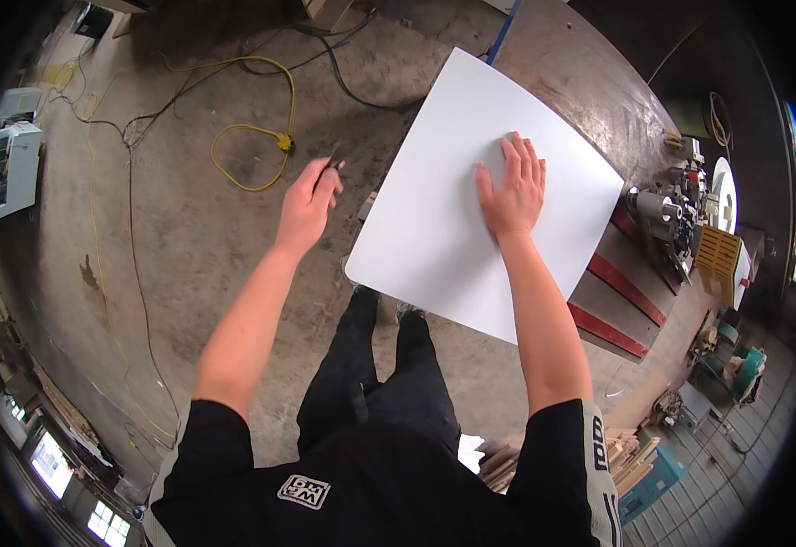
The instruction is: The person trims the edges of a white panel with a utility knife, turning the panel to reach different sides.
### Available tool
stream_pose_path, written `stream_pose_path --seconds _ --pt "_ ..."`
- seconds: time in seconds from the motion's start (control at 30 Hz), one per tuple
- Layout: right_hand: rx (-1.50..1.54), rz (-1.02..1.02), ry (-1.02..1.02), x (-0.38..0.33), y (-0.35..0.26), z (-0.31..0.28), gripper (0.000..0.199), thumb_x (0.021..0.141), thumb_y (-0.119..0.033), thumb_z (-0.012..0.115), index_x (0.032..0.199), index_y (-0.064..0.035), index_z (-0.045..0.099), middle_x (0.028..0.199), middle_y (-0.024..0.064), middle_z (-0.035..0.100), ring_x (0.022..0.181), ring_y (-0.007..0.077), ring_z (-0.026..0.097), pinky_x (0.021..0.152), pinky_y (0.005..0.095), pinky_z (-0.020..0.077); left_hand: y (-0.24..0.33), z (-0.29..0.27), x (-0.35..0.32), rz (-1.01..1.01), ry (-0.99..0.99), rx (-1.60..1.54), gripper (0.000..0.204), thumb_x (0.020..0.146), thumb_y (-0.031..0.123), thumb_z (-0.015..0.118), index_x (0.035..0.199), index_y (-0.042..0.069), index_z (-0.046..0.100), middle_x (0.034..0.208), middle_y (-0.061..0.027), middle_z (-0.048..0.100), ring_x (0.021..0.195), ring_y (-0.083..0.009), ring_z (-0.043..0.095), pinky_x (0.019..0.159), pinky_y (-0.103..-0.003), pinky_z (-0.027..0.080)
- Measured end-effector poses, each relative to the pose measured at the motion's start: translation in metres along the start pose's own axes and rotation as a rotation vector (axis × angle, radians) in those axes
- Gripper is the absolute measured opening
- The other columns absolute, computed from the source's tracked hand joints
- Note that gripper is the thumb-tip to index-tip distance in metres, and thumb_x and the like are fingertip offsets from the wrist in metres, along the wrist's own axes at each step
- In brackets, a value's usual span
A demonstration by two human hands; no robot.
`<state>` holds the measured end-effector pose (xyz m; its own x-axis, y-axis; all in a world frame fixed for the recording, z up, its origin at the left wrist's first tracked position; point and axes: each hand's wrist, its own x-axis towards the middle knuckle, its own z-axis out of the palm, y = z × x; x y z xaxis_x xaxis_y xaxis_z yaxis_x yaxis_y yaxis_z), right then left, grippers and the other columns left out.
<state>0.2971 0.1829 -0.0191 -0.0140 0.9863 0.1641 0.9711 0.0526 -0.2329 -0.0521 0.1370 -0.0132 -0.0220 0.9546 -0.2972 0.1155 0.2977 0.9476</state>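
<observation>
A large white sheet (452,173) with a rounded near-left corner lies tilted across the worktable (580,55), its near part reaching out over the floor. My right hand (513,191) rests flat on it, fingers stretched and thumb apart. Off the sheet's left edge, above the floor, my left hand (311,201) is closed round a small dark hand tool (333,162). The tool's tip points up and away and is blurred, so its exact kind cannot be made out.
Yellow and black cables (293,109) snake over the concrete floor at the far left. Metal machine parts (671,205) and a yellow slatted box (718,260) stand right of the sheet. Red-edged slats (616,292) show beside it. Wood strips (635,465) lie behind my right elbow.
</observation>
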Motion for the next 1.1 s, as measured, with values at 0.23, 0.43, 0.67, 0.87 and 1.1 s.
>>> stream_pose_path --seconds 0.23,0.43,0.67,0.87,1.1 --pt "0.011 -0.029 -0.018 0.003 -0.001 -0.003 0.055 0.099 -0.038 0.071 0.148 -0.0139 0.060 0.166 0.0081 0.055 0.159 0.0314 0.044 0.134 0.0539 0.0281 -0.009 0.055 0.150 0.346 -0.099 0.120 0.022 0.112 0.022 0.065 0.125 0.006 0.071 0.095 -0.0067 0.069 0.085 -0.0236 0.066 0.079 -0.036 0.052" --pt "0.011 -0.034 -0.038 0.005 0.001 -0.006 0.055 0.098 -0.036 0.070 0.146 -0.0110 0.062 0.164 0.0111 0.056 0.158 0.0345 0.046 0.132 0.0564 0.0293 -0.004 0.068 0.210 0.670 -0.269 0.429 0.020 0.110 0.030 0.068 0.105 0.011 0.071 0.092 -0.0038 0.068 0.088 -0.0272 0.066 0.085 -0.039 0.049" --pt "0.027 -0.032 -0.035 0.007 0.002 -0.001 0.055 0.096 -0.035 0.071 0.144 -0.0097 0.064 0.163 0.0127 0.057 0.157 0.0349 0.047 0.132 0.0579 0.0292 0.005 0.091 0.294 0.900 -0.302 0.448 0.017 0.106 0.033 0.070 0.096 0.019 0.072 0.091 0.0026 0.070 0.089 -0.0226 0.068 0.087 -0.038 0.043" --pt "0.030 -0.032 -0.040 0.011 0.004 -0.002 0.056 0.094 -0.034 0.071 0.144 -0.0095 0.064 0.164 0.0130 0.057 0.158 0.0356 0.047 0.131 0.0585 0.0297 0.032 0.108 0.335 0.875 -0.217 0.586 0.017 0.106 0.026 0.068 0.094 0.014 0.071 0.093 -0.0002 0.072 0.090 -0.0263 0.069 0.085 -0.038 0.044" --pt "0.026 -0.026 -0.039 0.008 0.006 -0.004 0.056 0.094 -0.034 0.071 0.144 -0.0092 0.063 0.164 0.0136 0.056 0.158 0.0356 0.047 0.131 0.0594 0.0295 0.024 0.056 0.253 0.963 -0.467 0.479 0.015 0.100 0.031 0.076 0.090 0.020 0.073 0.084 0.0032 0.067 0.082 -0.0217 0.066 0.081 -0.038 0.044"
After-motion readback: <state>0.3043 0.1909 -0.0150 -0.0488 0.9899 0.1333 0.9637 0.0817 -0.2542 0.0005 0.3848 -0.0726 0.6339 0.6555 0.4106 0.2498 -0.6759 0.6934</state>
